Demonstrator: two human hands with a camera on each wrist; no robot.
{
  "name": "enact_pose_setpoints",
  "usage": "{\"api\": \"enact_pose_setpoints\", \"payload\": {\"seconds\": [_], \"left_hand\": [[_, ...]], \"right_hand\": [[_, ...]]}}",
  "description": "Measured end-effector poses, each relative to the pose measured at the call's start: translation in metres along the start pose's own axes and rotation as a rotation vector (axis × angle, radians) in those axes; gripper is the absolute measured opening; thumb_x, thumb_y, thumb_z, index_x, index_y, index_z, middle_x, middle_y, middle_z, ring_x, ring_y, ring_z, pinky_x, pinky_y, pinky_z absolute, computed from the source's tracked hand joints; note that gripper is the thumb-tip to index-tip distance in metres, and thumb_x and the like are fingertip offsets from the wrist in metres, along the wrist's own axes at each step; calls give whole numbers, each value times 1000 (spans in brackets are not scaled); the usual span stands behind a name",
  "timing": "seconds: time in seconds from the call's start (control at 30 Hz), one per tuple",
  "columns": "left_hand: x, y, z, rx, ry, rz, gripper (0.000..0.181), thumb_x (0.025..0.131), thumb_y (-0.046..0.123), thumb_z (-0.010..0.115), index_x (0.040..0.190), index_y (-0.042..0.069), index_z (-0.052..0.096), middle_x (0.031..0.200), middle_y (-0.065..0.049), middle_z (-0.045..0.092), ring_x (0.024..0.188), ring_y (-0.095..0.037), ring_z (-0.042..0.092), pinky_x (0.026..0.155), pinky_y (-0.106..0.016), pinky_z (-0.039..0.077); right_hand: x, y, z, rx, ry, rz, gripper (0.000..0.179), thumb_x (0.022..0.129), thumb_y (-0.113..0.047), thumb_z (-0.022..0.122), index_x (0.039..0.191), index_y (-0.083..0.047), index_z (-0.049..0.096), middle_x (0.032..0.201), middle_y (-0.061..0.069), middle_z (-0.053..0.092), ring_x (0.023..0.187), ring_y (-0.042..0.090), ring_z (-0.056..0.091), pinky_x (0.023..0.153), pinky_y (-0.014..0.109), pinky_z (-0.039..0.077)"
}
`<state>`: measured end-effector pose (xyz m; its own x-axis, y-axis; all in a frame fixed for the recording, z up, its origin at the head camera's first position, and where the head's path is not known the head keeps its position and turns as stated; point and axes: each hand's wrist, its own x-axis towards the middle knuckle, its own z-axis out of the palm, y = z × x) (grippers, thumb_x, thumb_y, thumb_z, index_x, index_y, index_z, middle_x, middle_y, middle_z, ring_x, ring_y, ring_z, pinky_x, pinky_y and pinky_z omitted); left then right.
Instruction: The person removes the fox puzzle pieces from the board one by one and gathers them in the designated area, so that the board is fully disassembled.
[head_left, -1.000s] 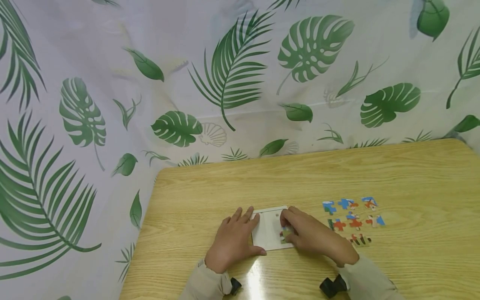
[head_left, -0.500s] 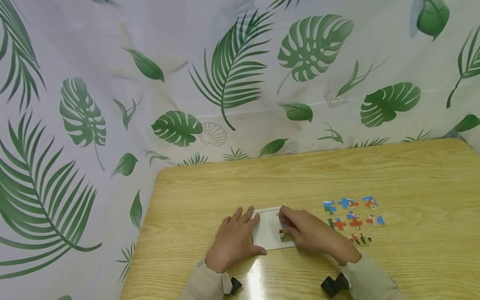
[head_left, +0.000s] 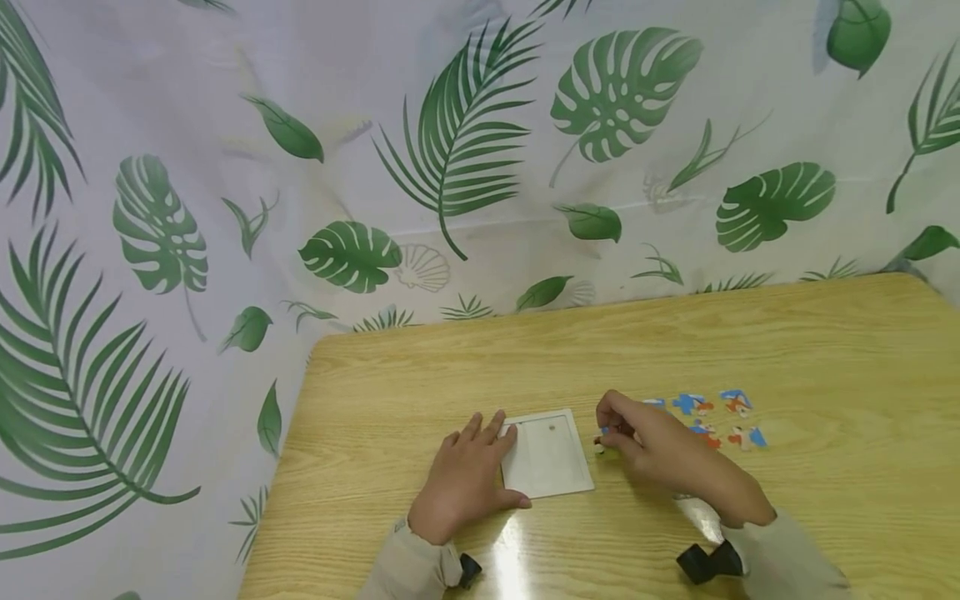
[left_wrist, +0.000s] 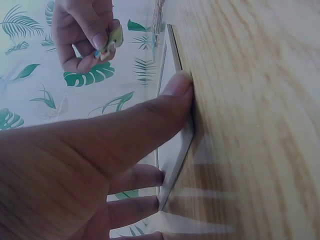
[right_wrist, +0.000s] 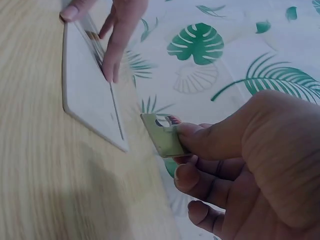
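Observation:
A square white puzzle tray with a raised border lies on the table; a small dark spot shows near its far right corner. My left hand rests at the tray's left side, fingers spread, the thumb along the near edge. In the left wrist view that thumb lies on the tray's edge. Just right of the tray, my right hand is raised and pinches a puzzle piece between thumb and forefinger. A pale green face of the piece, with a round notch, shows in the right wrist view.
Several loose puzzle pieces in blue, orange and white lie in rows at the right, some hidden behind the right hand and forearm. The wooden table meets a leaf-print cloth at its back and left.
The right hand has lifted the puzzle piece out of the tray's right part and carried it to the right, beyond the border. The left hand stays at the tray's left side.

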<state>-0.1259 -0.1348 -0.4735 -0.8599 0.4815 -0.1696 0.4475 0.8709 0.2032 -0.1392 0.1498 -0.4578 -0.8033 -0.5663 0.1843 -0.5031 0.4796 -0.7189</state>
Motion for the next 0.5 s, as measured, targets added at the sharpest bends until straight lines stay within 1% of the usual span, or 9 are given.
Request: {"api": "enact_pose_setpoints", "payload": {"seconds": [0.17,0.3,0.5], "left_hand": [[0,-1,-2,3,0,1,96,81,63,79,156,12,48,165,-11,34,150,-39,34,112,-58,39],[0,-1,-2,-4,-8,-4,95,82,63,79,156,12,48,165,-11,34,150,-38,34,112,-57,39],[-1,0,-1,-10,-10,-2,95,82,63,78,157,12,47,165,-10,34,150,-38,33,113,-57,39]], "right_hand": [[-9,2,-9,-10,34,16,18,98,4,66,101,-9,54,84,-4,59,72,6,53,63,26,48],[-15,10,-14,-10,58,-4,17,98,4,66,101,-8,53,83,-4,56,72,5,51,62,25,47],[-30,26,-24,-68,129,-56,23,94,7,69,101,-9,54,82,-7,55,71,3,50,59,23,46]]}}
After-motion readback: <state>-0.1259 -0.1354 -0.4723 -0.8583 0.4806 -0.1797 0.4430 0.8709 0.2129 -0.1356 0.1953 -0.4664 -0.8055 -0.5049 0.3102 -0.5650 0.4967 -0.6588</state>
